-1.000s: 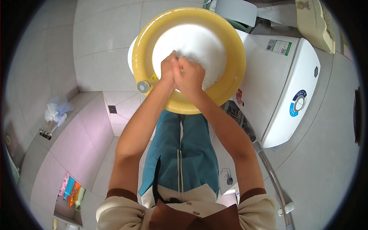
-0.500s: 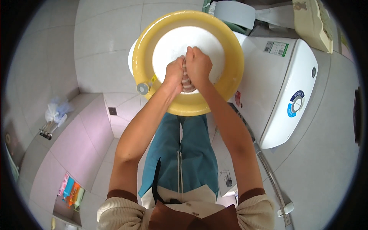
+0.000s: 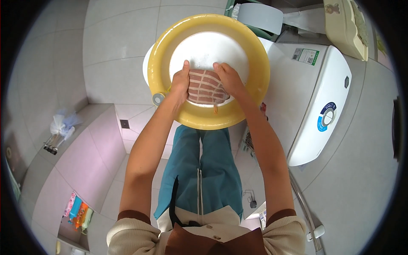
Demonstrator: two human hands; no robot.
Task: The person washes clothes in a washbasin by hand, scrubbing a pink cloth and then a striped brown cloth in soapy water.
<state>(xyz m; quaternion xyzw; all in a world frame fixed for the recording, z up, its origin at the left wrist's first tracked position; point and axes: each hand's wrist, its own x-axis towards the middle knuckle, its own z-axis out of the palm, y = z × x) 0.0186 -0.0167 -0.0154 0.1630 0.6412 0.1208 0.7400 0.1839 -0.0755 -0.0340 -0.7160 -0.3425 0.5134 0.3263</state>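
A brown cloth with a pale check [image 3: 205,87] is spread between my two hands above the yellow basin [image 3: 260,80]. My left hand [image 3: 180,83] grips the cloth's left edge, thumb up. At the opposite edge, my right hand [image 3: 230,80] has its fingers closed on the fabric. A small orange strip [image 3: 216,109] hangs from the cloth's near edge. Inside the basin is a round white area [image 3: 208,49]; I cannot tell whether it is suds or the basin's bottom. On the basin's left rim sits a round grey plug [image 3: 158,99].
To the right stands a white appliance with a dial [image 3: 328,115]. A grey-white paper roll holder [image 3: 260,18] and a cream container [image 3: 343,27] are at the far right. Colourful packets [image 3: 77,211] fill a wall niche at lower left. A metal hose [image 3: 304,204] runs along the right.
My hands were pressed together around the bunched cloth. They have moved apart, and the cloth is now opened out between them.
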